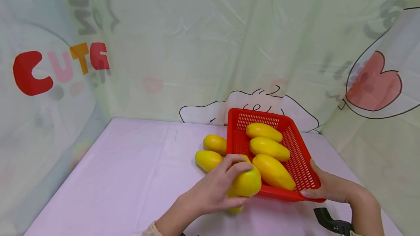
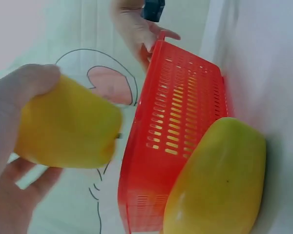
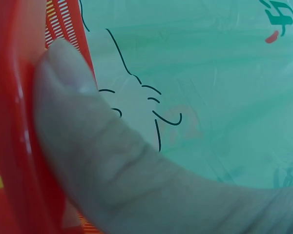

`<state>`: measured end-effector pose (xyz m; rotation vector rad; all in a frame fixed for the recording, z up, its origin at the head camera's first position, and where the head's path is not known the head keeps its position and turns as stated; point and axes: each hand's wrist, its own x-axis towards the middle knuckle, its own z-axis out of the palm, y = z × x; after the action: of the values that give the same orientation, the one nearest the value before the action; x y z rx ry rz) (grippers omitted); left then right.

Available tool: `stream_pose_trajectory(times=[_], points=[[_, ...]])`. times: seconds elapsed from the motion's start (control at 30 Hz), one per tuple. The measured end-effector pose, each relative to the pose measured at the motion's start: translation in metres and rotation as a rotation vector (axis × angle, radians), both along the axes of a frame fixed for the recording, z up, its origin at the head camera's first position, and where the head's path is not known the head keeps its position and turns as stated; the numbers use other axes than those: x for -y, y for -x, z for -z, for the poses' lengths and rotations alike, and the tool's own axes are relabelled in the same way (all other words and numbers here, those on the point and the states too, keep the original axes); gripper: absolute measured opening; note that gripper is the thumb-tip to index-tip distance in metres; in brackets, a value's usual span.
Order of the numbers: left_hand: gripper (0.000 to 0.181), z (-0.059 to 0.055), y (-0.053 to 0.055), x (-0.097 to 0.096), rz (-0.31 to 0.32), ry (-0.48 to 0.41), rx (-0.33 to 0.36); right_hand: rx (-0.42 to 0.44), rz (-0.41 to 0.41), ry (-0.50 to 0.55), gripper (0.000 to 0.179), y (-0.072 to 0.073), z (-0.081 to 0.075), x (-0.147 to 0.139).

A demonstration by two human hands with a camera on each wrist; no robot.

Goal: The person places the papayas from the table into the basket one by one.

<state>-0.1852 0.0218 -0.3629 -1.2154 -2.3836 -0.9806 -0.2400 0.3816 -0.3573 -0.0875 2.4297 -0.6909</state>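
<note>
Left hand [image 1: 214, 188], lower middle, is curled round a yellow fruit [image 1: 248, 183]; right hand [image 1: 331, 185], lower right, grips the red basket [image 1: 279, 193], fingers mostly hidden I think.

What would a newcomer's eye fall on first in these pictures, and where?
Probably the red basket of yellow fruits, right of centre in the head view, gripped by the right hand. Next, the single fruit held in the left hand by the basket. The colourful letters CUTE stand out at the far left.

"CUTE" [image 1: 62, 75] is printed in coloured letters on the pale wall sheet [image 1: 42, 119] at left.
</note>
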Motion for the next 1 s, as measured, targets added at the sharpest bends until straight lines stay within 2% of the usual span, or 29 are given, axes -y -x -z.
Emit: stream_pose_trajectory(times=[0.17, 0.4, 0.57, 0.8, 0.87, 1.0], points=[[0.068, 0.001, -0.001, -0.005, -0.002, -0.077, -0.028, -0.003, 0.000, -0.002, 0.116, 0.001, 0.002, 0.000], [0.065, 0.008, -0.001, -0.008, -0.017, -0.050, -0.006, 0.002, 0.018, 0.007, 0.117, 0.000, 0.001, 0.001], [0.064, 0.016, 0.001, -0.013, -0.025, -0.076, -0.027, 0.003, 0.018, 0.013, 0.116, 0.000, 0.001, 0.001], [0.060, 0.024, 0.004, -0.016, -0.092, -0.119, -0.104, 0.006, 0.021, 0.007, 0.117, 0.000, 0.002, 0.001], [0.061, 0.024, 0.004, -0.017, -0.113, -0.096, -0.127, 0.005, 0.014, 0.002, 0.116, 0.001, 0.002, 0.001], [0.059, 0.025, 0.003, -0.020, -0.134, -0.034, -0.223, 0.000, -0.004, -0.017, 0.116, 0.004, 0.001, 0.001]])
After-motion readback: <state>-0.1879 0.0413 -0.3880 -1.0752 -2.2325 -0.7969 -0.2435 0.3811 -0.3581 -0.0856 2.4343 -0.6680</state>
